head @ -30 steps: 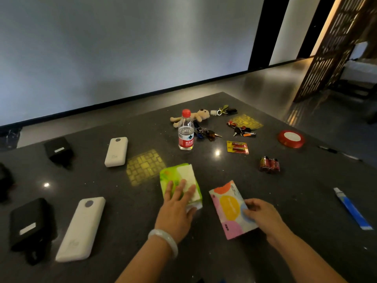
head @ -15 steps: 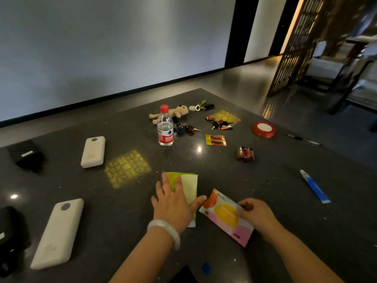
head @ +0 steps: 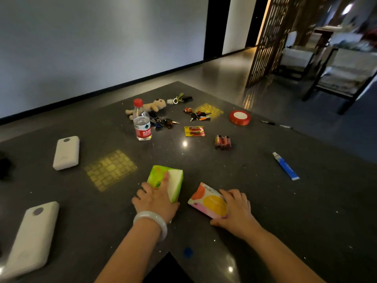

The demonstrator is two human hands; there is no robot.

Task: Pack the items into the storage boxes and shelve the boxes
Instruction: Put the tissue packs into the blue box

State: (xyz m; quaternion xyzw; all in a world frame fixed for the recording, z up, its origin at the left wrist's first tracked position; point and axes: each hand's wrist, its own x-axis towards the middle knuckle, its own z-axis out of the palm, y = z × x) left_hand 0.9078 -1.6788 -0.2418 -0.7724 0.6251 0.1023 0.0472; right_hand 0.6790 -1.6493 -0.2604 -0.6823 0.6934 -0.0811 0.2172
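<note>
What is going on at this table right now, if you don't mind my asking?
A person is gathering two tissue packs from a dark table. The left hand grips the green tissue pack, and the right hand holds the pink and orange tissue pack; both packs look to be on or just off the surface. A water bottle, plush toy, keys, batteries, red tape roll and two white power banks lie untouched. No storage box is in view.
</note>
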